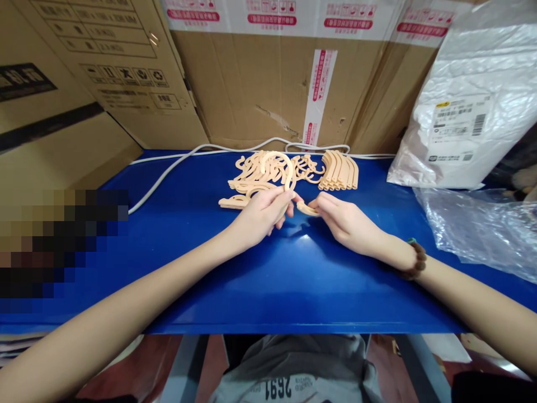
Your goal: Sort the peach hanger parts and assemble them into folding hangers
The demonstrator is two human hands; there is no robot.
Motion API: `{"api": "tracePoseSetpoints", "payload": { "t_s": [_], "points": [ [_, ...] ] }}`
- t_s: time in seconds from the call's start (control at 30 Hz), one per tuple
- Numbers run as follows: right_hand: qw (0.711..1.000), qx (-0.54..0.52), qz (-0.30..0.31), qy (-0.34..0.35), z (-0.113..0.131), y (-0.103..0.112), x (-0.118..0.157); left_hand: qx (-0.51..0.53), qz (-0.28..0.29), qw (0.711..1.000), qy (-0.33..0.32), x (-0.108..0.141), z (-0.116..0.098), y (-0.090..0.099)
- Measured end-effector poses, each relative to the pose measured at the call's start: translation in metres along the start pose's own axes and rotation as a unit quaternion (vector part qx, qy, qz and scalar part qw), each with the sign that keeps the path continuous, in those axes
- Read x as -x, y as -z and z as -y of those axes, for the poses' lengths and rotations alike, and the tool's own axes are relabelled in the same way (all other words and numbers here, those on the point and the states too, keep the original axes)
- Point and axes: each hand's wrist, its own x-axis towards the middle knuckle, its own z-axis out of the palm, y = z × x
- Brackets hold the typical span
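Note:
My left hand is closed on a beige hook-shaped piece, whose round curve rises above the fingers. Close by on the right, my right hand pinches a shorter curved beige piece, its free end pointing toward the left hand. Behind the hands lies a loose pile of beige hooks and curved parts. Longer flat beige pieces lie beside the left hand. A row of matching bent arms is stacked neatly behind the right hand.
Cardboard boxes stand along the back and left of the blue table. A white cable runs along the back. On the right are a white plastic parcel bag and clear plastic wrap.

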Motion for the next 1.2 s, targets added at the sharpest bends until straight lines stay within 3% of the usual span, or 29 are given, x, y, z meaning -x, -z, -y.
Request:
{"api": "tracePoseSetpoints", "payload": {
  "t_s": [0.17, 0.37, 0.5, 0.77, 1.0, 1.2],
  "points": [
    [0.998, -0.011, -0.030, -0.061, 0.005, 0.004, 0.001, 0.019, 0.016, 0.999, 0.037, -0.001, 0.000, -0.002],
    [0.999, 0.017, -0.017, -0.024, 0.004, 0.003, 0.001, 0.004, 0.030, 0.999, 0.039, 0.001, -0.004, -0.001],
    [0.999, 0.032, -0.007, -0.008, 0.002, 0.003, 0.001, 0.039, 0.013, 0.996, 0.079, 0.000, -0.006, -0.002],
    [0.995, 0.098, 0.001, -0.006, 0.003, 0.003, 0.003, 0.055, -0.016, 0.996, 0.073, -0.003, -0.005, 0.001],
    [0.991, 0.132, 0.008, -0.008, 0.003, 0.003, 0.002, 0.070, 0.001, 0.992, 0.107, -0.001, -0.010, -0.001],
    [0.990, 0.138, -0.012, 0.029, 0.004, 0.004, 0.002, 0.078, 0.047, 0.991, 0.096, 0.000, -0.010, 0.002]
  ]
}}
